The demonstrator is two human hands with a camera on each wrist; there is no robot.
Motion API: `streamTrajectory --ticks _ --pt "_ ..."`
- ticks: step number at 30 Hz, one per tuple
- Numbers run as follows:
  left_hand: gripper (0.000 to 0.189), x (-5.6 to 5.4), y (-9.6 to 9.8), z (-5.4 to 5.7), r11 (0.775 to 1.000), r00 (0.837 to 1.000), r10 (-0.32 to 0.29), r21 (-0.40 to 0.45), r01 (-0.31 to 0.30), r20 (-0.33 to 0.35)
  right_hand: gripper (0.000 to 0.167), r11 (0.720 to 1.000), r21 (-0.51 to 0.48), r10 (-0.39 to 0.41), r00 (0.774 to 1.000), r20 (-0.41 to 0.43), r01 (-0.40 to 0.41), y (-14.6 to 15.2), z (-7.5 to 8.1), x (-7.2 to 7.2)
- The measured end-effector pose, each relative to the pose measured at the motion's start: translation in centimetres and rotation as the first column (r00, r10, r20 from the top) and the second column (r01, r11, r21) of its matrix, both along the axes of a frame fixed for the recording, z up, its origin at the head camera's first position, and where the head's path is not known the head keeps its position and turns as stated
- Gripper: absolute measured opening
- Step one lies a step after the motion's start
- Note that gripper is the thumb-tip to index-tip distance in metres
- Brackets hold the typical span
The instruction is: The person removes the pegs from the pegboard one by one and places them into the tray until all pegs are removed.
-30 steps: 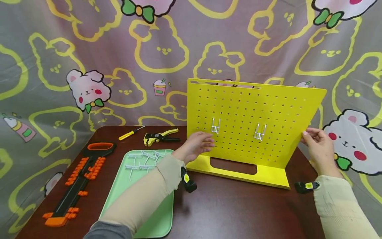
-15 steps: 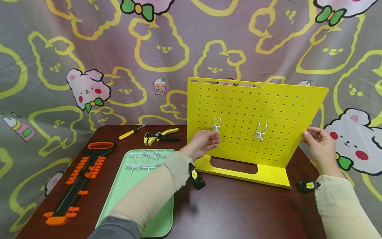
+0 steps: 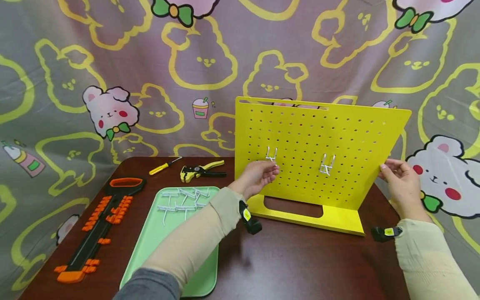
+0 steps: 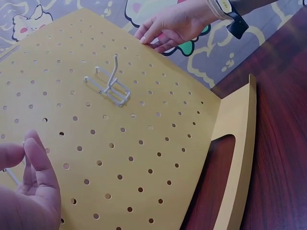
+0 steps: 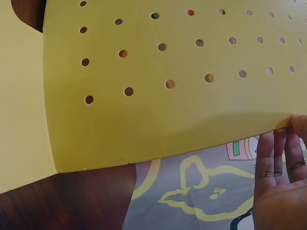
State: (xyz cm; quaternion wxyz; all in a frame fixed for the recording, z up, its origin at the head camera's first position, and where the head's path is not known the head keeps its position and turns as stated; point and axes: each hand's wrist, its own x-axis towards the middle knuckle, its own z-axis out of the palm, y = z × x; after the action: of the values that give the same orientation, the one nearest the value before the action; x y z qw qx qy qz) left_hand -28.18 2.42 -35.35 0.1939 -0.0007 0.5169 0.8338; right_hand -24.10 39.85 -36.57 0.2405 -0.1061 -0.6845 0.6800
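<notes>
A yellow pegboard [image 3: 300, 137] stands upright on its base, with two white wire pegboard hooks set in its holes. My left hand [image 3: 256, 177] is at the left hook [image 3: 271, 153], thumb and fingers pinching the tip of its prong and covering its lower part. In the left wrist view, these fingertips [image 4: 34, 148] meet around the prong's end. The right hook [image 4: 112, 88] hangs with nothing touching it. My right hand [image 3: 403, 185] grips the board's right edge; in the right wrist view, the thumb [image 5: 300, 125] lies on the front and the fingers are behind.
Several more white hooks [image 3: 183, 195] lie on a green tray [image 3: 202, 275] at left. Farther left is a black and orange tool holder [image 3: 90, 246]. Wire strippers [image 3: 202, 171] and a yellow-handled screwdriver [image 3: 159, 170] lie behind the tray. A patterned curtain [image 3: 210, 41] hangs behind the table.
My left hand has moved right and slightly up to the left hook and now pinches its prong. The right hand keeps its hold on the board's edge.
</notes>
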Motion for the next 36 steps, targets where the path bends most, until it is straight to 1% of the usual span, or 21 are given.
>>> streamTrajectory --ticks 4,10,16,18,22,27,32,36 --pt "0.031 0.2 -0.2 0.2 1.000 1.000 -0.003 -0.018 0.003 0.003 0.015 1.000 -0.001 -0.004 1.000 0.014 0.004 0.0 0.1 -0.2" --pt "0.033 0.5 -0.5 0.3 0.999 0.999 -0.032 -0.045 0.031 -0.036 0.014 1.000 0.008 0.012 1.000 0.008 -0.012 0.1 0.1 -0.2" --pt "0.033 0.6 -1.8 0.5 0.996 0.997 -0.037 -0.080 0.032 -0.064 0.013 0.999 -0.016 0.031 1.000 -0.006 -0.031 0.1 0.2 -0.2" --pt "0.030 0.6 -2.6 0.4 0.995 0.997 -0.025 -0.098 0.018 -0.072 0.013 0.999 -0.015 0.030 1.000 0.002 -0.030 0.1 0.2 -0.2" --pt "0.027 0.4 -4.3 0.3 0.992 0.997 0.022 -0.120 -0.032 -0.081 0.013 1.000 0.002 0.020 0.999 0.024 -0.020 0.1 0.1 -0.1" --pt "0.032 0.5 -6.8 0.2 0.984 0.993 0.065 -0.159 -0.081 -0.102 0.013 1.000 0.029 0.012 0.999 0.043 -0.013 0.0 0.1 -0.1" --pt "0.032 0.8 -9.3 -0.1 0.976 0.988 0.092 -0.186 -0.114 -0.123 0.013 1.000 0.021 0.011 0.999 0.047 -0.012 0.1 0.1 -0.1" --pt "0.019 1.3 -11.5 -0.4 0.967 0.983 0.116 -0.211 -0.144 -0.140 0.013 1.000 0.028 0.009 0.999 0.050 -0.010 0.1 0.0 -0.1"
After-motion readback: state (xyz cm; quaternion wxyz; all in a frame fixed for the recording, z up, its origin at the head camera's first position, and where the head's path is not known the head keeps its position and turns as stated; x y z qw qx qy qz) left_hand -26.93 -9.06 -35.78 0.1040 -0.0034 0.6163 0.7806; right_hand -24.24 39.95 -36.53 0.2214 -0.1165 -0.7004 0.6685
